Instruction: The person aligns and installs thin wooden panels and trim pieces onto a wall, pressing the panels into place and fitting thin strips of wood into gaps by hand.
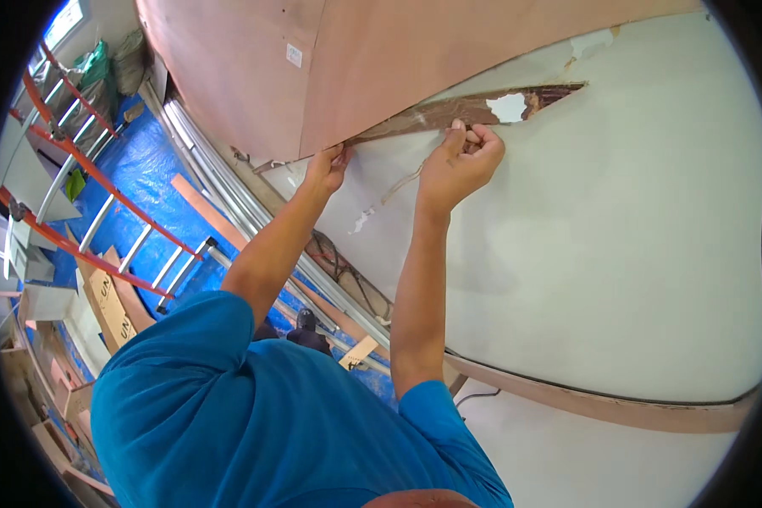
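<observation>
A long, ragged brown strip of thin sheet runs along the white wall surface, below the edge of a pinkish-brown panel. Toward its pointed right end the strip has a white patch. My left hand is closed in a pinch at the strip's lower left part, by the panel's edge. Further right, my right hand pinches the strip's lower edge between thumb and fingers. The exact contact at both sets of fingertips is partly hidden. Torn flakes and a thin peeled streak mark the wall between my forearms.
An orange ladder stands at the left on a blue tarp. Long metal channels lie along the wall's base beside cables. Cardboard and wooden boards fill the lower left; bags stand at the far left.
</observation>
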Demonstrator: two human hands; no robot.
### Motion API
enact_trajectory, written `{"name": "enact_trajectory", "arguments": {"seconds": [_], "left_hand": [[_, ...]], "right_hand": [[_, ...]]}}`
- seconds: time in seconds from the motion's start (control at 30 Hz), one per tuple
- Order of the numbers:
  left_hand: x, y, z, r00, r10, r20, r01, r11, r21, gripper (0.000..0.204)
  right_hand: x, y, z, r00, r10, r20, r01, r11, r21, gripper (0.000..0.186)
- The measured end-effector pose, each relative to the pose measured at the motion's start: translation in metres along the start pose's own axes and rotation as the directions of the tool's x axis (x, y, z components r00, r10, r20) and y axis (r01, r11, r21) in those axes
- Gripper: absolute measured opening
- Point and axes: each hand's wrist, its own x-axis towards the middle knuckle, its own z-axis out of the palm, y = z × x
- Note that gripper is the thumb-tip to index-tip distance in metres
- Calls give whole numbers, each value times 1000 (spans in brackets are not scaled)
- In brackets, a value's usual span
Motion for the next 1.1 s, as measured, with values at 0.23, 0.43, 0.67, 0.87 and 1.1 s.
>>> {"name": "enact_trajectory", "arguments": {"seconds": [0.23, 0.43, 0.67, 0.87, 1.1], "left_hand": [[6, 22, 11, 997, 35, 75, -18, 977, -212, 40], [-9, 21, 28, 993, -121, -2, 107, 884, -455, 35], [17, 27, 7, 1000, -7, -4, 6, 986, -169, 41], [40, 32, -20, 992, -42, 121, 66, 976, -206, 40], [42, 27, -32, 972, 94, 214, -136, 971, 194, 42]], "right_hand": [[12, -13, 44, 980, -196, 16, 197, 979, -58, 18], [15, 3, 35, 989, -146, -28, 146, 989, -11, 15], [10, 4, 33, 993, -111, -28, 114, 989, 91, 12], [31, -17, 22, 980, -190, -64, 195, 976, 94, 18], [62, -30, 3, 918, -381, -107, 381, 924, -23, 42]]}}
